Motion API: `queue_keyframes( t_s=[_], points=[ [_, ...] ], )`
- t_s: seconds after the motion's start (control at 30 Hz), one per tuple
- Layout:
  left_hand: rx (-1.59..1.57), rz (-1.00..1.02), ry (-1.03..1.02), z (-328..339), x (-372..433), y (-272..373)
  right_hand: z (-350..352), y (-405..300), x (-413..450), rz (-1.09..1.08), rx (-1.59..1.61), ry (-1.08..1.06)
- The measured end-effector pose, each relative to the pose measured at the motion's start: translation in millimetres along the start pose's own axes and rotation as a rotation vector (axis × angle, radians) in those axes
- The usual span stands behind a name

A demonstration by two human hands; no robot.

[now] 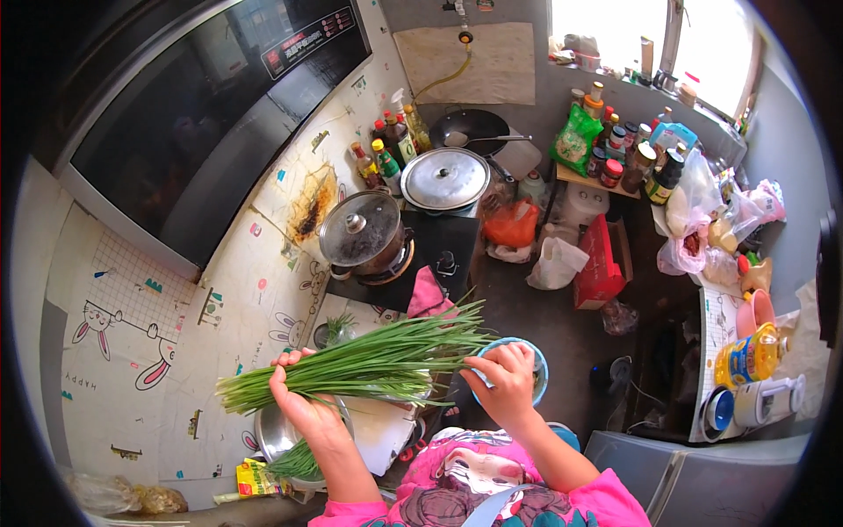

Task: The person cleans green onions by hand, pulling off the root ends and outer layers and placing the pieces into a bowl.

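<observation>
A thick bunch of garlic chives [369, 359] lies across my left hand [299, 395], which grips it near its pale stem ends. The green leaves point right, toward my right hand [504, 379]. Thumb and forefinger of that hand pinch at the leaf tips; the exact leaf between them is too small to make out. Below the bunch, a stainless steel basin [270, 431] holds more chives [296, 462]. Behind my right hand stands a blue-rimmed bin [541, 375], its inside mostly hidden.
A lidded pot [361, 230] sits on the black gas hob [428, 230], with a pink cloth [429, 293] at the hob's edge. Farther back are a lidded pan [445, 178] and a wok [461, 125]. A red box [596, 263] stands on the floor.
</observation>
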State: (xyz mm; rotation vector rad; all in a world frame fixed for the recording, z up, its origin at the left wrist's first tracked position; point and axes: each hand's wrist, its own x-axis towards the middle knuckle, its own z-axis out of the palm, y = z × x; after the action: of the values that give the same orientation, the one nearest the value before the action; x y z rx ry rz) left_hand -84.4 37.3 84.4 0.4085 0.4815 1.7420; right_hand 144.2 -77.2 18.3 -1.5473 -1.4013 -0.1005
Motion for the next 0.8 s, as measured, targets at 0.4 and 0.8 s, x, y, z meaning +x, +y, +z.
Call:
queue_keyframes(
  t_s=[0.4,0.8],
  points=[
    [-0.04,-0.006,-0.022,0,3,-1,-8,-5,6,0.006,0.07,-0.004],
    [-0.042,0.017,-0.059,-2,5,3,-27,-12,11,-0.073,0.048,-0.034]
  ],
)
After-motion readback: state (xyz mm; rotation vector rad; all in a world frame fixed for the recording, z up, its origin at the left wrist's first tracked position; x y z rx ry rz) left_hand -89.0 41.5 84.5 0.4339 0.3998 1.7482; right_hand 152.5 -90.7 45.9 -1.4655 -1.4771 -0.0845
